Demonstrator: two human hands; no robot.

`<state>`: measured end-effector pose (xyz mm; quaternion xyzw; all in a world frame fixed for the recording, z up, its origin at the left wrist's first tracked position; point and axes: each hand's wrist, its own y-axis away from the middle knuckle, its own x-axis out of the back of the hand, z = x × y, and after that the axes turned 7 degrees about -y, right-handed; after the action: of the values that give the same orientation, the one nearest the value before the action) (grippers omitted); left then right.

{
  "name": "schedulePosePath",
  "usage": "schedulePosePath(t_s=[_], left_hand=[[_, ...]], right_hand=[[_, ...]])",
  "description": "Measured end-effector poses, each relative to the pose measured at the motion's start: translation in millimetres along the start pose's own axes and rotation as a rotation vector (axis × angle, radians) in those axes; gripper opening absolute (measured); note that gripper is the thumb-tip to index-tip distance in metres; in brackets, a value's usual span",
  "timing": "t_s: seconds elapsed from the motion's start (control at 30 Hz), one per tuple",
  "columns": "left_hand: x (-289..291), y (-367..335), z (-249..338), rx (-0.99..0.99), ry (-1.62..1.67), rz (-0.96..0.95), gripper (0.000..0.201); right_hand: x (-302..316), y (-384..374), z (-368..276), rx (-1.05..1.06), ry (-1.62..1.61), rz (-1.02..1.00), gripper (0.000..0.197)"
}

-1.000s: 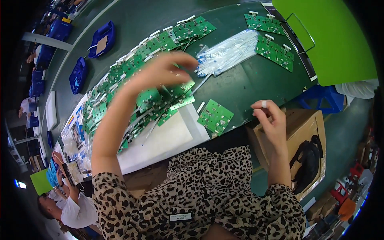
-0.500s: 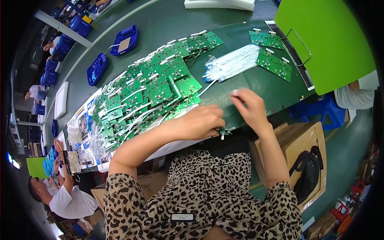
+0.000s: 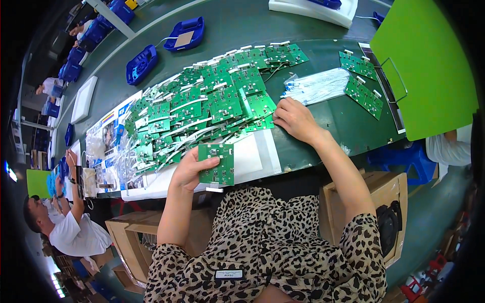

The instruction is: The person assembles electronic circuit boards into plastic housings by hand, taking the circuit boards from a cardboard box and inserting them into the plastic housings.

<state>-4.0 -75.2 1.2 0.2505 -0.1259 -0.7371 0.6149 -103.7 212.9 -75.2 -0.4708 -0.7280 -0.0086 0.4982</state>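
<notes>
My left hand [image 3: 188,169] holds a green circuit board [image 3: 222,170] by its left edge near the table's front edge. The thumb lies over its face, and a white connector shows at the board's lower end. My right hand [image 3: 298,121] reaches to the right end of a large heap of green circuit boards [image 3: 222,103]. Its fingers are pressed together beside the boards, and what they pinch, if anything, is hidden. Just beyond that hand lies a bundle of white cables [image 3: 321,86] with blue ends.
Two circuit boards [image 3: 364,98] lie apart at the right, beside a green panel [image 3: 424,65] with a wire handle. Blue plastic housings [image 3: 142,64] and a white foam tray [image 3: 313,12] stand further back. Cardboard boxes [image 3: 396,192] flank me below the table. Another person [image 3: 76,227] works at the left.
My left hand has moved left and turned the circuit board, so its face now shows. My right hand has moved forward and left to the heap's right end. The whole view has shifted slightly.
</notes>
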Motion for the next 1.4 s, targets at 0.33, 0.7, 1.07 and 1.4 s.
schedulePosePath(t_s=[0.33,0.7,1.07,1.4], left_hand=[[-32,2,0,-0.157,-0.008,0.097,0.031],[-65,13,-7,-0.437,-0.027,0.179,0.033],[-67,21,-20,-0.590,-0.248,0.290,0.034],[-54,19,-6,-0.304,0.144,0.103,0.027]], right_hand=[[35,-3,-80,-0.386,-0.860,0.178,0.010],[7,-20,-138,-0.306,-0.670,0.385,0.011],[2,-23,-146,-0.235,-0.546,0.426,0.011],[37,-13,-140,-0.418,-0.891,0.216,0.015]])
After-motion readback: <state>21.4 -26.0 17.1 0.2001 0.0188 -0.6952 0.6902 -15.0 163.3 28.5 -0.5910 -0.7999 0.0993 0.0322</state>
